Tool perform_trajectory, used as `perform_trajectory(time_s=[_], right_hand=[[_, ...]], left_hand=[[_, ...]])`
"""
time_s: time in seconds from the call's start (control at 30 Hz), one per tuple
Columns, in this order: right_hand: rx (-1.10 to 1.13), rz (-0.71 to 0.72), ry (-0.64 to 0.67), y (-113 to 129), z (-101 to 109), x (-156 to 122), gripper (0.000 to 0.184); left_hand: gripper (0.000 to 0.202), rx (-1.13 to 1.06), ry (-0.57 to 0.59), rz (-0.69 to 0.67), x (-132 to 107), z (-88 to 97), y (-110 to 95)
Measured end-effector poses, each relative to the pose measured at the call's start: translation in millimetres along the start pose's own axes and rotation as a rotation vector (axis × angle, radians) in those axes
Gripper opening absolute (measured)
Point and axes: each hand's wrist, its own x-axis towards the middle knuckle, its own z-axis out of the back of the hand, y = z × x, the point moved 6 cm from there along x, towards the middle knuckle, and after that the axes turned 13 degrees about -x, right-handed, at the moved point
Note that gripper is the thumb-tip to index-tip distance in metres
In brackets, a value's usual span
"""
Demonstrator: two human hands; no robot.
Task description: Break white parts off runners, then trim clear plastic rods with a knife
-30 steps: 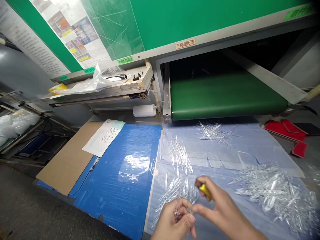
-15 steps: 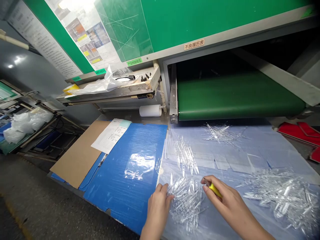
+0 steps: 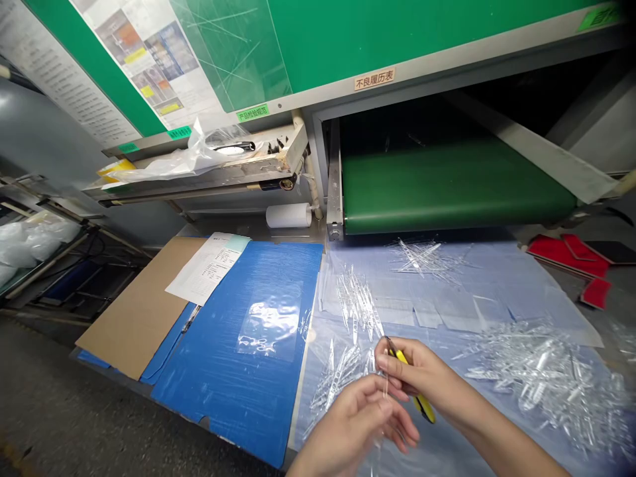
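The right hand [image 3: 427, 374] had its fingers [image 3: 390, 361] closed round yellow-handled snips [image 3: 424, 409]; the left hand's [image 3: 355, 424] half-curled fingers [image 3: 397, 424] seemed to hold a thin clear plastic strip [image 3: 385, 391] up beside the snips' tip.

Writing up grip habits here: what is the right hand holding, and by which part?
The right hand holds yellow-handled snips by the yellow handles, with the fingers closed around them.

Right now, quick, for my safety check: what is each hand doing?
Left hand: loosely curled; cannot tell whether it holds anything.
Right hand: closed, holding a yellow-handled cutter.
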Motion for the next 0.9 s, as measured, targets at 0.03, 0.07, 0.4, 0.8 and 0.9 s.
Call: perform_trajectory(time_s=[0.03,0.07,0.4,0.8,0.9], right_hand=[[0.025,-0.009,0.002,-1.3,1.3,-1.1,0.036],[0.045,-0.016,0.002,-2.0,2.4,-2.3,0.037],[0.078,-0.04,-0.037,-3.8,2.8,-5.4,0.036],[-0.732,0.098,-0.114,15.8,-5.9,-40.6,0.032],[-0.778,0.123,-0.093,16.2,-9.3,-39.4,0.034]], left_hand=[[0.029,0.023,-0.012,-0.028,-1.0,0.2,-3.8],[0.028,0.051,-0.022,-0.039,-2.0,0.6,-6.6],[0.03,0.226,-0.036,0.036,-1.7,5.5,-6.8],[0.03,0.453,-0.152,-0.106,-6.0,0.6,-37.0],[0.029,0.502,-0.146,-0.117,-6.0,-1.6,-37.9]])
